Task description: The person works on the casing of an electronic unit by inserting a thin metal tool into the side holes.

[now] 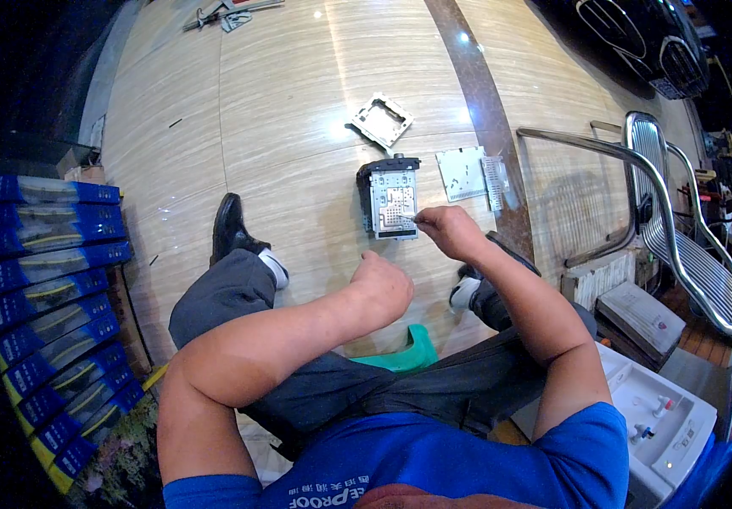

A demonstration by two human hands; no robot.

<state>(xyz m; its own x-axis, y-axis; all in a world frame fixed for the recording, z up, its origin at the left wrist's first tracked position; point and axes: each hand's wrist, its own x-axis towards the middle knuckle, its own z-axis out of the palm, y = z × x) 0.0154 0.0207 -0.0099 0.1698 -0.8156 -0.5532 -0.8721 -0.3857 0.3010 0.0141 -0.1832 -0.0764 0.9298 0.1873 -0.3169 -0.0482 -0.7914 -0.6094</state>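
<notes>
A silver metal box-shaped unit with a black front (394, 199), much like a car stereo, lies on the tiled floor between my feet. Its upper face carries a plate full of small holes. My right hand (452, 231) is at the unit's right side, thumb and fingers pinched on a small thin light piece (408, 218) whose kind I cannot make out. Nearer to me, my left hand (383, 290) is curled closed in front of the unit, apart from it. Whatever is inside those fingers is hidden.
Beyond the unit lies a square metal frame (383, 120). A flat metal plate (461, 174) and a perforated strip (495, 182) are to its right. Blue boxes (56, 225) line the left, a steel chair (650, 161) the right. Tools (232, 13) lie far off; a green stool (412, 352) is below me.
</notes>
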